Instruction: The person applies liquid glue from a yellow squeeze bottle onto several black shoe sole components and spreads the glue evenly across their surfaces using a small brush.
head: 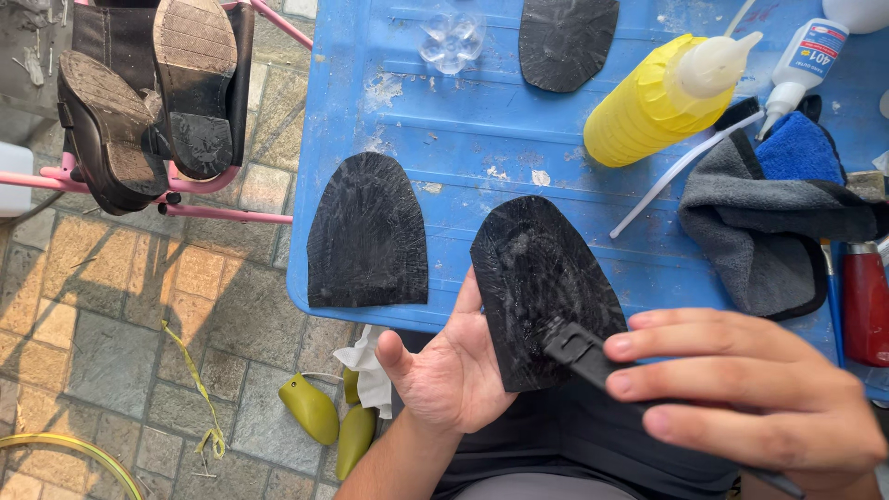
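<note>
While left hand (pixel 454 370) cradles black sole piece (pixel 542 287) on open palm; right hand (pixel 750 389) grip clamped on black brush (pixel 583 352).

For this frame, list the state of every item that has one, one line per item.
Black rubber half-sole: lying on the open left hand, glue-streaked.
Black brush tool: gripped in the right hand, tip on that sole.
Second black rubber half-sole: flat on the blue plastic table.
Yellow squeeze bottle: lying on its side, capped.
Dark boots: soles up on the pink rack.

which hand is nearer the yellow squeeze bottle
Right. The right hand lies below the yellow squeeze bottle; the left hand is farther, down and to the left.
</note>
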